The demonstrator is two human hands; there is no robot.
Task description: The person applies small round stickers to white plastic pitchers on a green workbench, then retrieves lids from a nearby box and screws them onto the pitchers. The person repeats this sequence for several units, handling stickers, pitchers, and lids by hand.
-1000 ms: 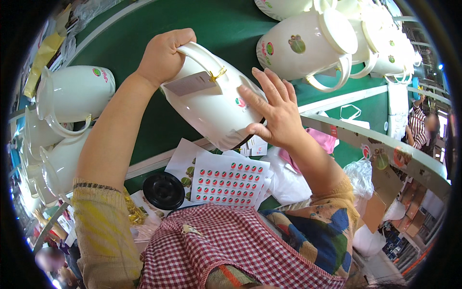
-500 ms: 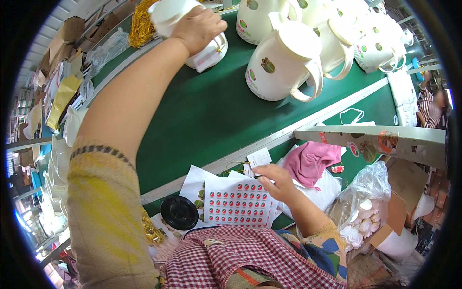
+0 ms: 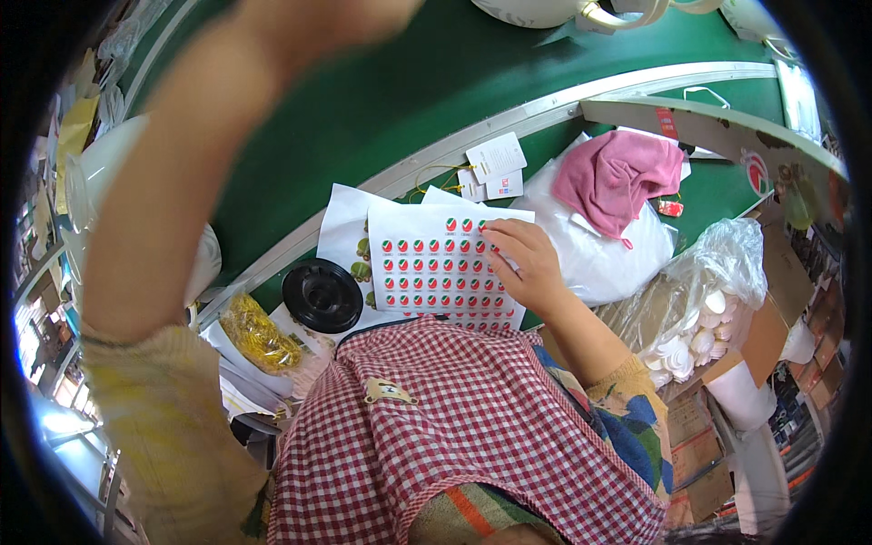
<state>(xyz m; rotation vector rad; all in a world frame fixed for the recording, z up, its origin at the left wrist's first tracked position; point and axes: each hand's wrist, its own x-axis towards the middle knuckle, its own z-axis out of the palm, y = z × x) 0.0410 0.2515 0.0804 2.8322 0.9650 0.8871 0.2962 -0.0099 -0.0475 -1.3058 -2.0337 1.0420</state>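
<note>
Sticker sheet (image 3: 443, 263): white, just beyond your checked apron (image 3: 436, 391), long axis side to side, mostly left of your right hand (image 3: 529, 263), the nearer one. Right fingertips at its upper-right stickers, pinch indeterminable; your left hand (image 3: 341, 18) blurred, cropped, grip indeterminable.

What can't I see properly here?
In the head view:
Left hand: blurred, cut off by the top edge; what it holds is unclear.
Sticker sheet: partly covered by the right hand.
Upper pitcher: cut off by the top edge.
Leftmost pitcher: partly behind the left forearm.
</note>
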